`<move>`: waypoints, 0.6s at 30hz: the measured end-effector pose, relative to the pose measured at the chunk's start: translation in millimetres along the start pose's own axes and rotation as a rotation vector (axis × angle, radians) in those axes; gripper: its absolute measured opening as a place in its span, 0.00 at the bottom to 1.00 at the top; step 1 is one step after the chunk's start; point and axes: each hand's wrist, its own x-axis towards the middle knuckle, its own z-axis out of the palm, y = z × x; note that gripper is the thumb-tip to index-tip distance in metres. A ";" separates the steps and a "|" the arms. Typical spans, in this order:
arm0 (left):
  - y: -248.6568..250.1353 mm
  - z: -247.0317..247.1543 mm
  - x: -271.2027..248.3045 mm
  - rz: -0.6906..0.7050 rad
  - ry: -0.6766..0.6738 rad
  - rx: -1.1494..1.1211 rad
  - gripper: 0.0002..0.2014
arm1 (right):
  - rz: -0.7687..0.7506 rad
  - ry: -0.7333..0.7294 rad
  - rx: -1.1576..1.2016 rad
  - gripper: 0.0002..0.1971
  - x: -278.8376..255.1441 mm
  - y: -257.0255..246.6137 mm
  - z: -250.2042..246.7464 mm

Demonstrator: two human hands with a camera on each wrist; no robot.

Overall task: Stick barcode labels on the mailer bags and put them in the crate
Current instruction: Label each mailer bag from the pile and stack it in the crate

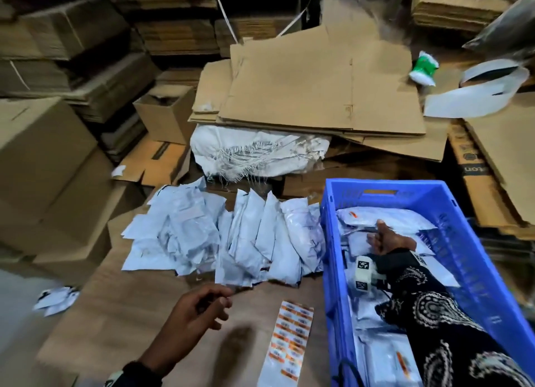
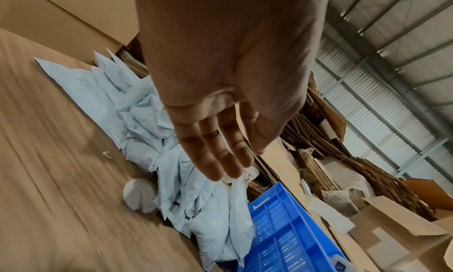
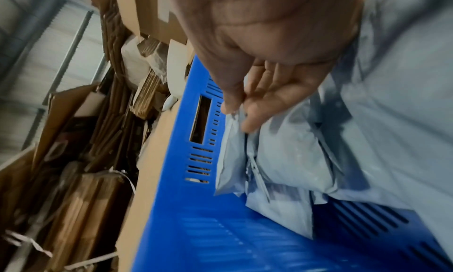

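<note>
A pile of light blue mailer bags (image 1: 231,236) (image 2: 147,121) lies on the brown cardboard surface (image 1: 115,314). To its right stands the blue crate (image 1: 385,184) (image 2: 282,237) (image 3: 196,227), which holds several bags (image 1: 399,219) (image 3: 282,160), some with orange labels. My right hand (image 1: 376,232) (image 3: 240,118) is inside the crate with straight fingers, its tips at the edge of a bag. My left hand (image 1: 220,302) (image 2: 240,162) hovers empty just before the pile, fingers relaxed. A sheet of orange barcode labels (image 1: 289,343) lies beside the crate.
Flattened cartons (image 1: 304,83) rest on a white woven sack (image 1: 254,152) behind the pile. Cardboard boxes (image 1: 43,169) stand to the left. A green and white roll (image 1: 424,68) lies at the back right. Paper scraps (image 1: 55,298) lie at the left.
</note>
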 end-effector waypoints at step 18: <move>-2.1 -61.6 58.8 0.036 -0.211 -0.045 0.09 | -0.493 -0.298 -0.342 0.15 -204.4 57.6 143.5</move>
